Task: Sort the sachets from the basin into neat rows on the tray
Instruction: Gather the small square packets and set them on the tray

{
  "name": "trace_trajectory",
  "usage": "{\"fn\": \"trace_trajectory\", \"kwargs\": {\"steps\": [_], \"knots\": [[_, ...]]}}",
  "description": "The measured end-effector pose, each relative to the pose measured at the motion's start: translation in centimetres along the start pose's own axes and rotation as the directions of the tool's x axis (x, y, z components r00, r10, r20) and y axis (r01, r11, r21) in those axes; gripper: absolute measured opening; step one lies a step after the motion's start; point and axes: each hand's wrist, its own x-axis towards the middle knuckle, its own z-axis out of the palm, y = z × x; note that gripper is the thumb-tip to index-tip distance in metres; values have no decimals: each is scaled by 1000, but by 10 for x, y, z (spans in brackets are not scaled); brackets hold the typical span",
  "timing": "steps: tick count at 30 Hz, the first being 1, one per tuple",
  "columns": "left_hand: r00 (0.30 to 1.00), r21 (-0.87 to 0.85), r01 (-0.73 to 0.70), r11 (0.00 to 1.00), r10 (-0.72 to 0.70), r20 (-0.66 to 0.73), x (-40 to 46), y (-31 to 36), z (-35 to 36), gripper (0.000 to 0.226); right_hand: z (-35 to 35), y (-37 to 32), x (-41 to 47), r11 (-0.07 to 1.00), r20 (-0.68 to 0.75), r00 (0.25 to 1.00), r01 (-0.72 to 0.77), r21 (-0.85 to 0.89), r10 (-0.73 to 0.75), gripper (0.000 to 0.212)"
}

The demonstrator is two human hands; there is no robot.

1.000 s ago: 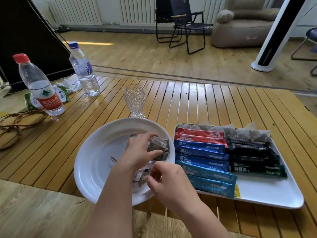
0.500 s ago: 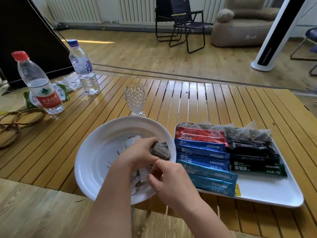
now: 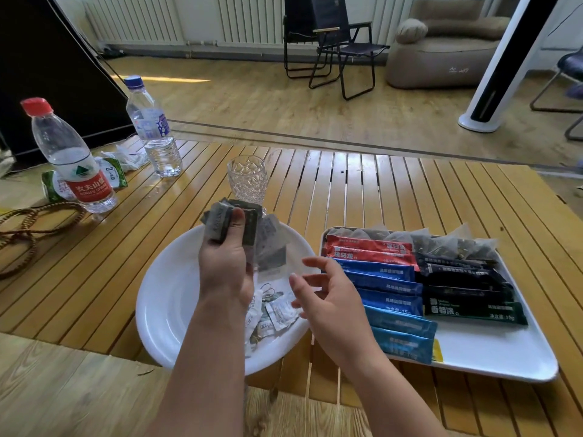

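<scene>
Head view shows a small bunch of grey-green sachets [image 3: 227, 223] raised above the far side of the white basin [image 3: 164, 298], pinched in the left hand [image 3: 225, 263]. The thumb presses across the front of the bunch and the fingers curl behind it, so the hand is closed firmly around them; a few pale, translucent packets hang down from the same grip, though how many it holds is hard to make out. More small white sachets [image 3: 274, 313] lie loose in the basin's bottom, near its right side, partly hidden by the left forearm.

The right hand [image 3: 328, 298] hovers over the basin's right rim, palm turned toward the left hand, fingers spread and slightly bent, with nothing in it.

Just right of the basin sits the white tray [image 3: 504, 357]. On it, long stick sachets lie in two columns: red sticks [image 3: 369, 250] at the far end of the left column, blue sticks [image 3: 388, 291] below them, and black sticks [image 3: 467, 285] in the right column, the nearest one dark green. Translucent tea bags [image 3: 441, 239] line the tray's far edge. The tray's near right corner is bare.

Both basin and tray rest on a slatted wooden table [image 3: 347, 184]. A patterned clear glass [image 3: 247, 178] stands just beyond the basin. Further left stand a red-capped water bottle [image 3: 72, 159] and a blue-capped water bottle [image 3: 151, 127], with a brown cord [image 3: 25, 228] coiled at the table's left edge.
</scene>
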Motion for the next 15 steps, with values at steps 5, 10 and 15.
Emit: {"fn": "trace_trajectory", "kwargs": {"steps": [5,10,15], "knots": [[964,-126,233,964,-212,159,-22,-14,20,58,-6,-6,9,969,35,996,-82,234,76,39],[952,88,164,983,-181,246,-41,-24,38,30,-22,-7,11,910,-140,988,3,415,61,6],[971,204,87,975,-129,200,-51,-29,46,35,-48,-9,9,935,-272,961,58,350,42,9]]}}
